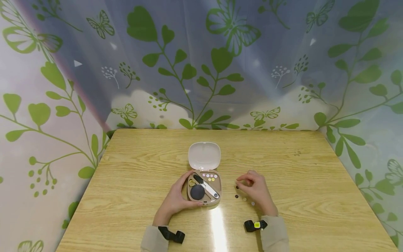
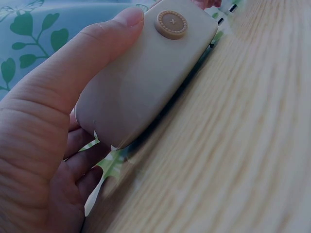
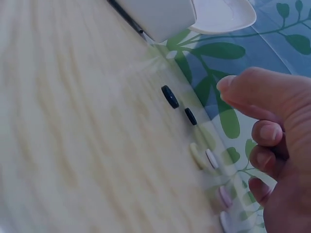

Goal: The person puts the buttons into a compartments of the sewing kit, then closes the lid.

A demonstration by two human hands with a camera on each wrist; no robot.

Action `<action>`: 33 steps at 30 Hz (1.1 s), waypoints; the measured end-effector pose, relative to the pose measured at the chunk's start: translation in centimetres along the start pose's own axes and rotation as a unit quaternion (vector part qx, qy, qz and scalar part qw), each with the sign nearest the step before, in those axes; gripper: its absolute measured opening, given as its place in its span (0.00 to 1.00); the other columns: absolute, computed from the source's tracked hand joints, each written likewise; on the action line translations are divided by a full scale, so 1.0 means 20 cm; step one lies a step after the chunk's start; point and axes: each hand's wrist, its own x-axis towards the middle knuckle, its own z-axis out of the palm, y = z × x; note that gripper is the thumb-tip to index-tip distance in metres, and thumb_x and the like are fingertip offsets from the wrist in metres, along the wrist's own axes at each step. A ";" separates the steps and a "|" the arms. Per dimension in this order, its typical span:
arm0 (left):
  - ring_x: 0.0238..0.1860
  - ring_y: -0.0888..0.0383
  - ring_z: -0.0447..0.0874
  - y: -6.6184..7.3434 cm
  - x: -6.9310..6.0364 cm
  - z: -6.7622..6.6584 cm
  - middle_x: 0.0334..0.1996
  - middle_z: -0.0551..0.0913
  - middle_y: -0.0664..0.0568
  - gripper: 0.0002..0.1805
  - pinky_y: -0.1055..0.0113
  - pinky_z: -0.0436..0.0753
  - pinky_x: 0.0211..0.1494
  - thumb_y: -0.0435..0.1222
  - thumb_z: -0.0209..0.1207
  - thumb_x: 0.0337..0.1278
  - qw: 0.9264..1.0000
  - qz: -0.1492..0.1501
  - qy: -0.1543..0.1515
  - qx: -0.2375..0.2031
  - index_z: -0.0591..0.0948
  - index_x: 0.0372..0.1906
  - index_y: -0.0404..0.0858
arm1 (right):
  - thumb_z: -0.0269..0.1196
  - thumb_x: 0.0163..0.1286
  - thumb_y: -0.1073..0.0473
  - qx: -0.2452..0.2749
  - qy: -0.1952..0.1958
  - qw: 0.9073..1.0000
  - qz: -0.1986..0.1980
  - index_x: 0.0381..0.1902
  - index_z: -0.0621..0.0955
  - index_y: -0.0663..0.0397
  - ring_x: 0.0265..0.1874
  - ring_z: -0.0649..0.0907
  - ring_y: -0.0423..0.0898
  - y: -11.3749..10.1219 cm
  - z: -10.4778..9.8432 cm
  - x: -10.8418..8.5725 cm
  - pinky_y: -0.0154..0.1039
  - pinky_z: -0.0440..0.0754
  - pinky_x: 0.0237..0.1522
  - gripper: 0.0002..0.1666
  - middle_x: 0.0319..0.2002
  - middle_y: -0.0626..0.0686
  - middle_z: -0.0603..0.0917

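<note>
My left hand [image 1: 175, 198] grips the left side of an open sewing kit case [image 1: 220, 190], its thumb along the near wall beside a tan button-shaped catch [image 2: 171, 24]. Inside lie pink, white and yellow buttons [image 1: 212, 179], a white-and-black slim tool [image 1: 207, 187], a round dark piece [image 1: 197, 192] and a gold ring [image 1: 191, 183]. To the case's right hovers my right hand [image 1: 256, 189], fingers loosely bent, thumb and index close together; nothing shows between them. Below these fingertips a black button [image 3: 170, 96] and a smaller-looking black button [image 3: 190, 116] rest on the table.
A yellow button [image 3: 197, 155], a white button [image 3: 212, 158] and a pink button [image 3: 224, 196] also lie on the wooden table [image 1: 141, 157]. The case's pale lid [image 1: 204, 156] is folded back. A leaf-patterned curtain [image 1: 201, 70] hangs behind the table's far edge.
</note>
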 end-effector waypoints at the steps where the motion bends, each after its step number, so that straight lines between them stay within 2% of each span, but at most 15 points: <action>1: 0.73 0.50 0.62 0.00 0.00 0.00 0.71 0.67 0.45 0.62 0.47 0.59 0.74 0.36 0.84 0.26 1.000 0.000 0.001 -0.001 0.63 0.75 0.40 | 0.75 0.52 0.70 0.001 0.000 1.000 -0.001 0.27 0.88 0.52 0.23 0.67 0.39 0.01 0.00 0.00 0.31 0.65 0.25 0.09 0.19 0.47 0.67; 11: 0.72 0.49 0.62 0.02 0.00 0.00 0.71 0.68 0.44 0.62 0.47 0.59 0.74 0.34 0.84 0.25 1.000 -0.007 0.005 0.000 0.63 0.75 0.39 | 0.75 0.53 0.68 0.013 -0.013 0.999 0.034 0.28 0.88 0.49 0.22 0.67 0.39 0.05 0.00 -0.03 0.31 0.65 0.24 0.09 0.19 0.49 0.68; 17: 0.72 0.48 0.62 0.03 0.00 0.00 0.71 0.67 0.44 0.62 0.46 0.59 0.74 0.36 0.84 0.26 1.000 -0.010 0.002 0.007 0.63 0.75 0.40 | 0.76 0.51 0.68 -0.004 -0.018 0.999 0.026 0.27 0.88 0.50 0.21 0.67 0.39 0.06 0.00 -0.04 0.33 0.66 0.24 0.08 0.18 0.50 0.69; 23: 0.73 0.47 0.60 0.02 0.00 0.00 0.72 0.66 0.45 0.62 0.44 0.58 0.74 0.37 0.84 0.27 1.000 -0.013 0.001 0.001 0.63 0.75 0.40 | 0.76 0.49 0.67 -0.029 -0.010 1.000 0.007 0.25 0.88 0.49 0.21 0.66 0.37 0.09 0.01 -0.05 0.40 0.59 0.38 0.08 0.17 0.45 0.67; 26: 0.73 0.49 0.60 0.03 -0.01 0.00 0.72 0.66 0.46 0.62 0.46 0.58 0.74 0.38 0.84 0.27 1.000 -0.017 -0.001 0.005 0.63 0.75 0.41 | 0.76 0.50 0.66 -0.032 -0.007 0.999 -0.001 0.24 0.88 0.48 0.20 0.66 0.37 0.09 0.01 -0.06 0.41 0.57 0.39 0.08 0.16 0.45 0.67; 29: 0.73 0.50 0.61 0.03 0.00 0.00 0.72 0.67 0.46 0.62 0.48 0.58 0.74 0.38 0.84 0.27 1.000 -0.018 -0.002 0.010 0.63 0.76 0.42 | 0.76 0.50 0.66 -0.028 -0.006 1.000 -0.007 0.25 0.89 0.49 0.20 0.66 0.37 0.09 0.01 -0.06 0.37 0.63 0.33 0.07 0.16 0.45 0.68; 33: 0.73 0.50 0.61 0.03 0.00 -0.01 0.71 0.67 0.46 0.62 0.48 0.59 0.74 0.38 0.84 0.27 1.000 -0.016 -0.003 0.013 0.63 0.76 0.42 | 0.76 0.52 0.65 -0.030 -0.006 0.999 -0.016 0.25 0.89 0.53 0.19 0.66 0.36 0.09 0.01 -0.06 0.33 0.64 0.24 0.04 0.16 0.44 0.68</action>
